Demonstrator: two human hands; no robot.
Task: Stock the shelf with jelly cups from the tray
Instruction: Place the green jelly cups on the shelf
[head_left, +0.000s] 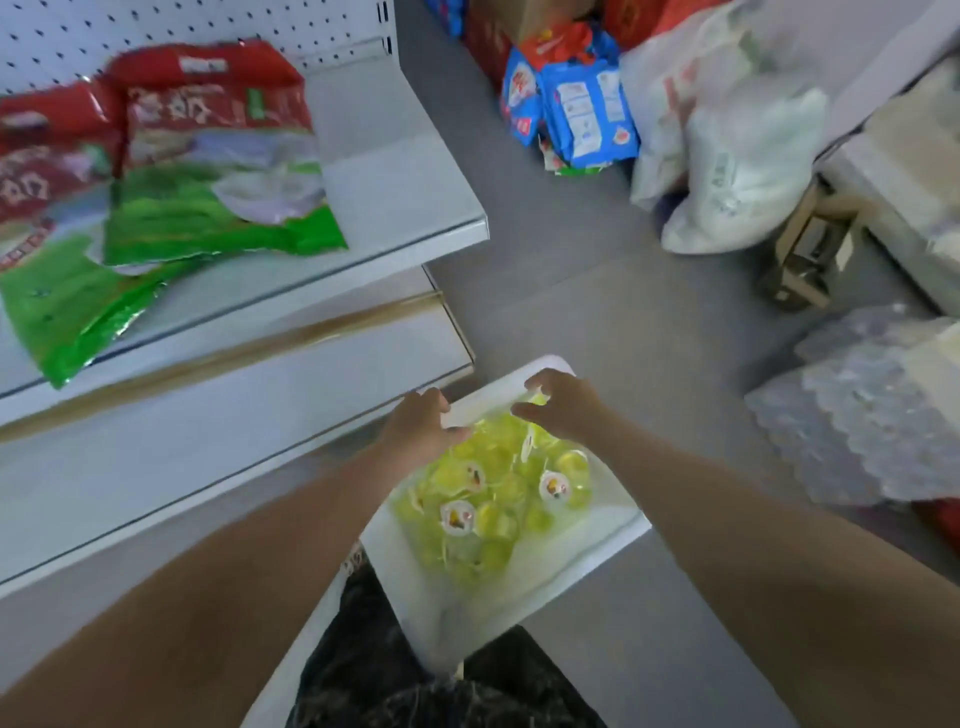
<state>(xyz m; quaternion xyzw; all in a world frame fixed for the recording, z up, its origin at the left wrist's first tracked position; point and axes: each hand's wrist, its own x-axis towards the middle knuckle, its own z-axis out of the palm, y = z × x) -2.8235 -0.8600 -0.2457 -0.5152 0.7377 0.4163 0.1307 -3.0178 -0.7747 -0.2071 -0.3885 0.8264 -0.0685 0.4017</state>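
A white tray (582, 551) lies low in front of me and holds several yellow-green jelly cups (493, 504), some with white printed lids. My right hand (563, 408) is over the tray's far end, thumb and fingers curled round a yellow-green jelly cup (538, 399) that peeks out between them. My left hand (421, 423) hovers at the tray's far left edge with loosely curled fingers, its thumb reaching toward the cups and only bare tray showing in its grasp. To the left is the white shelf (218, 431).
The upper shelf board (395, 197) carries red-and-green snack bags (208, 171). On the grey floor beyond lie blue packets (587, 114), white plastic bags (737, 156) and clear bubble wrap (872, 415). Dark patterned cloth (415, 675) lies under the tray's near end.
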